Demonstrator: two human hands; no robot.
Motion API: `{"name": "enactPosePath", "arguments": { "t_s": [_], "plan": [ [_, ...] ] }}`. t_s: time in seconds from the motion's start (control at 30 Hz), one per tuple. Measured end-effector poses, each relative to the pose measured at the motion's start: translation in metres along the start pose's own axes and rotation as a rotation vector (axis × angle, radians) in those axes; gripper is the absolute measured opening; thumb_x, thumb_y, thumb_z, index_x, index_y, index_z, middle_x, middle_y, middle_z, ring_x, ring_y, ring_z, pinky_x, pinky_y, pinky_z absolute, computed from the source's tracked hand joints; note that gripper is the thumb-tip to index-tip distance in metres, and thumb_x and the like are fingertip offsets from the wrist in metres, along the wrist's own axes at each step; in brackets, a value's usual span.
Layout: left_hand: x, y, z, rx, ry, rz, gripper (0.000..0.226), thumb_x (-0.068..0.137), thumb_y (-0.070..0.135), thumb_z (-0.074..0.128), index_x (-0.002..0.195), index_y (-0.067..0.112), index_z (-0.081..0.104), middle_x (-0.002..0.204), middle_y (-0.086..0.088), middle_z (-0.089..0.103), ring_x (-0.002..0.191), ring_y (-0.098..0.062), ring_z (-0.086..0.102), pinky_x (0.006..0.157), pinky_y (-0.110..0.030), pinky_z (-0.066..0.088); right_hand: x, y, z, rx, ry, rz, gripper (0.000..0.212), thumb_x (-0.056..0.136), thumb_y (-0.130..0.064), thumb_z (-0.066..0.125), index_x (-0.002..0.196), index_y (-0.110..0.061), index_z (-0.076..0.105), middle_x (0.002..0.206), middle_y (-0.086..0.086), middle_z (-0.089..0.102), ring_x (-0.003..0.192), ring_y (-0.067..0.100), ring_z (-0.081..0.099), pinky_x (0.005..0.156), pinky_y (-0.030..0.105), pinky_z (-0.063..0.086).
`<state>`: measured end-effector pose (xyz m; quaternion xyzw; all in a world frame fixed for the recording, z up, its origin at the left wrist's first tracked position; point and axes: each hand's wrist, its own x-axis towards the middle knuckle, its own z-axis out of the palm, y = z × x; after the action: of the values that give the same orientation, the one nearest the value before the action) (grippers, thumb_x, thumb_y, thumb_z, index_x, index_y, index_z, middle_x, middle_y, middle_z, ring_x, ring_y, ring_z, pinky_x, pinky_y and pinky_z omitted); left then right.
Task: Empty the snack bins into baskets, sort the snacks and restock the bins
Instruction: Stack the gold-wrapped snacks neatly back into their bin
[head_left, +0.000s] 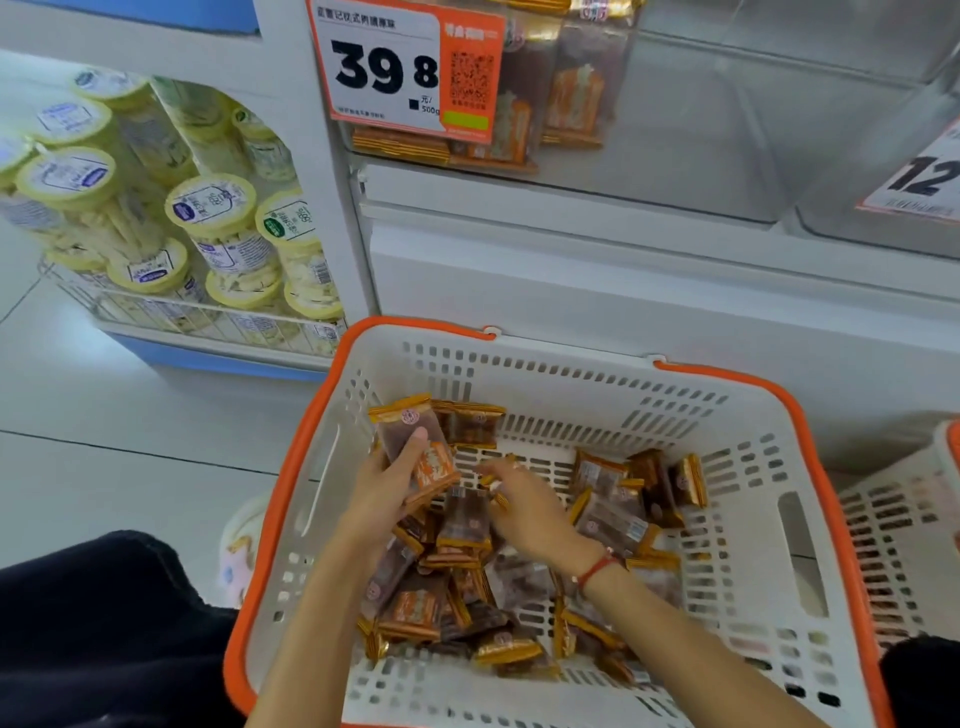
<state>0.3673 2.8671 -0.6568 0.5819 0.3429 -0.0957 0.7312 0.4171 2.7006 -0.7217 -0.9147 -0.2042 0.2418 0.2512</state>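
The left hand (387, 480) gripped a small stack of packets (415, 452); the right hand (524, 506), fingers loose, reached into the basket (291, 467). The bin (649, 130) looked barely restocked.

Hands (387, 480) (524, 506) low — left gripping, right reaching

Yellow-lidded tubs (210, 208); price tag (387, 67)

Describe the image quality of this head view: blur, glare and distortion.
Head view: wide-angle bend curves the shelf edges; the right hand is motion-blurred, the left hand gripping a snack packet sharper; soft glare whitens the clear bin; price tag legible.
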Motion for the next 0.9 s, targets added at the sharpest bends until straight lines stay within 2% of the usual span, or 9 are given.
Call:
{"name": "enactPosePath", "arguments": {
  "t_s": [0.07,0.13,0.3,0.37,0.47,0.63,0.73,0.83,0.9],
  "plan": [
    [-0.002,0.003,0.001,-0.018,-0.028,-0.011,0.031,0.096,0.032,0.056,0.123,0.017,0.059,0.110,-0.005,0.072,0.100,-0.017,0.068,0.084,-0.028,0.053,0.009,0.014,0.025,-0.201,-0.218,-0.017,0.079,0.084,-0.001,0.063,0.151,-0.024,0.027,0.150,0.007,0.037,0.136,0.031,0.038,0.098,0.040,0.045],
    [-0.001,0.002,0.001,-0.067,-0.040,-0.028,0.028,0.097,0.029,0.056,0.123,0.018,0.060,0.105,-0.003,0.073,0.098,-0.016,0.069,0.088,-0.031,0.053,0.012,0.023,0.050,-0.343,-0.324,-0.131,0.083,0.084,-0.001,0.063,0.153,-0.025,0.022,0.159,0.003,0.021,0.145,0.028,0.020,0.113,0.044,0.031],
    [0.000,0.006,0.003,-0.160,-0.050,-0.039,0.035,0.097,0.014,0.055,0.132,0.013,0.053,0.110,-0.009,0.071,0.095,-0.019,0.068,0.085,-0.033,0.054,0.016,0.027,0.044,-0.302,-0.248,-0.256,0.064,0.088,0.004,0.056,0.145,-0.021,0.043,0.150,0.003,0.043,0.136,0.024,0.040,0.110,0.038,0.037],
    [0.000,0.006,0.001,-0.132,-0.065,-0.022,0.039,0.097,0.014,0.056,0.135,0.014,0.050,0.117,-0.010,0.068,0.099,-0.020,0.067,0.091,-0.034,0.053,0.017,0.026,0.023,-0.186,-0.321,-0.183,0.056,0.090,-0.002,0.057,0.141,-0.021,0.047,0.138,0.004,0.056,0.121,0.025,0.055,0.095,0.035,0.048],
    [-0.002,0.005,-0.001,-0.050,-0.072,0.028,0.041,0.095,0.020,0.059,0.135,0.021,0.050,0.118,-0.005,0.068,0.102,-0.017,0.068,0.085,-0.028,0.053,0.010,0.024,-0.018,0.223,-0.226,0.124,0.034,0.096,-0.024,0.059,0.127,-0.014,0.047,0.111,0.007,0.066,0.087,0.022,0.066,0.073,0.035,0.055],
    [-0.005,0.003,0.006,0.137,-0.033,0.084,0.033,0.094,0.026,0.062,0.127,0.030,0.055,0.118,0.000,0.069,0.104,-0.018,0.067,0.095,-0.037,0.052,-0.026,0.019,-0.078,0.856,-0.121,0.272,0.020,0.091,-0.025,0.064,0.103,-0.010,0.068,0.094,0.006,0.075,0.082,0.020,0.070,0.068,0.024,0.051],
    [-0.008,0.002,0.014,0.180,-0.046,0.073,0.024,0.096,0.024,0.060,0.117,0.035,0.057,0.115,0.002,0.068,0.106,-0.017,0.064,0.099,-0.038,0.049,-0.039,0.013,-0.097,0.942,-0.120,0.284,0.035,0.084,-0.033,0.067,0.110,-0.010,0.069,0.098,0.011,0.073,0.086,0.024,0.065,0.069,0.025,0.051],
    [-0.010,0.006,0.024,0.178,-0.058,0.027,0.016,0.098,0.020,0.055,0.099,0.036,0.056,0.104,0.003,0.068,0.093,-0.013,0.065,0.084,-0.030,0.051,-0.044,0.006,-0.105,0.812,-0.094,0.211,0.032,0.087,-0.032,0.067,0.116,-0.017,0.067,0.105,0.007,0.073,0.096,0.026,0.068,0.081,0.032,0.054],
    [-0.014,0.013,0.031,0.129,-0.094,-0.045,0.010,0.100,0.030,0.049,0.101,0.029,0.059,0.103,0.000,0.067,0.089,-0.014,0.064,0.080,-0.030,0.050,-0.046,-0.006,-0.104,0.780,-0.028,0.141,0.030,0.088,-0.029,0.068,0.115,-0.018,0.064,0.101,0.001,0.074,0.094,0.018,0.070,0.077,0.027,0.054]
  ]
}}
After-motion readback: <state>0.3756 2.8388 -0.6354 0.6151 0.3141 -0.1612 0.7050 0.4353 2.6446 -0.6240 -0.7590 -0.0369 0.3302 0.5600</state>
